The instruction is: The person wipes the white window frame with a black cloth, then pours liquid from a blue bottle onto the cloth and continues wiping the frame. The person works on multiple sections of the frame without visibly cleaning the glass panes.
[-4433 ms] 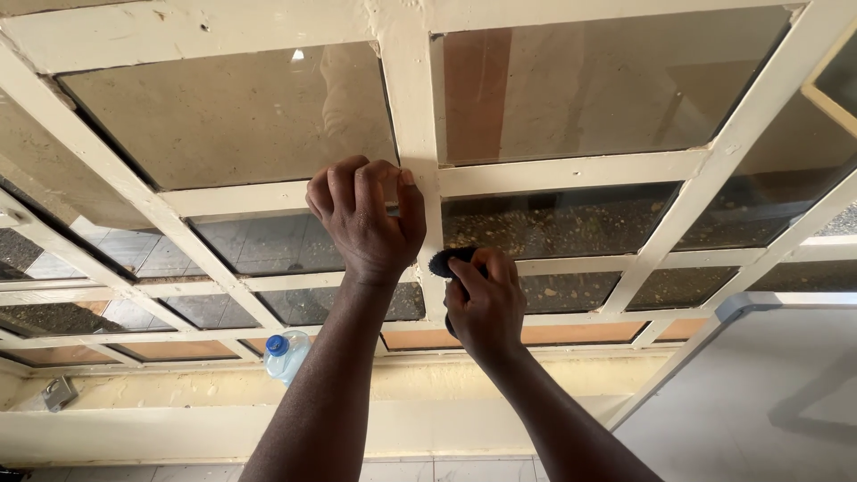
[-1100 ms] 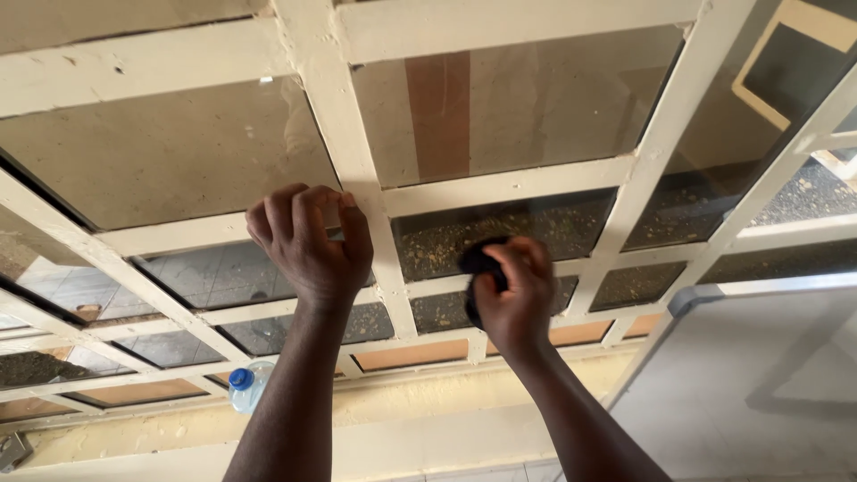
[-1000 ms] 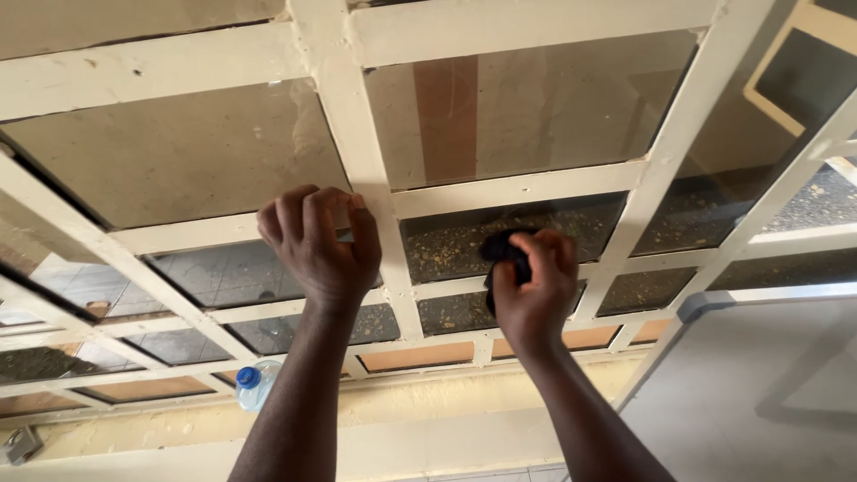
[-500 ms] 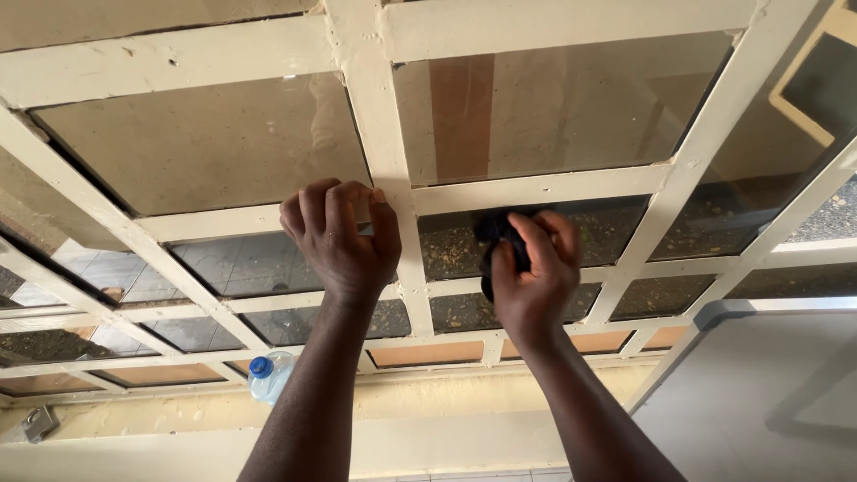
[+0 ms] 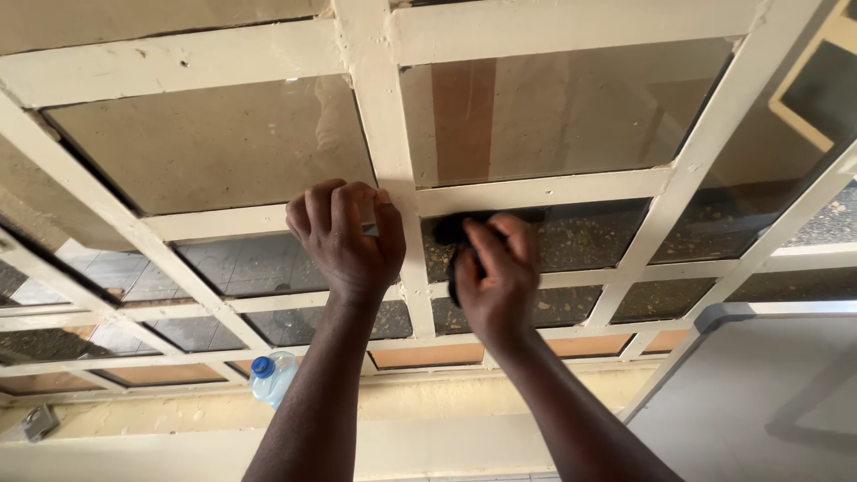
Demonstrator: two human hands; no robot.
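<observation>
A cream window frame [image 5: 393, 192] of glass panes fills the view, the left hand [image 5: 346, 236] curled tight around its bar, the right hand [image 5: 494, 278] just beside it pressing a clutched black cloth [image 5: 453, 234] against dusty glass.

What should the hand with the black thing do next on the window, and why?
Probably slide the right hand and its black pad sideways along the speckled glass pane, which looks dirty there, while the left hand grips the cream window frame.
</observation>
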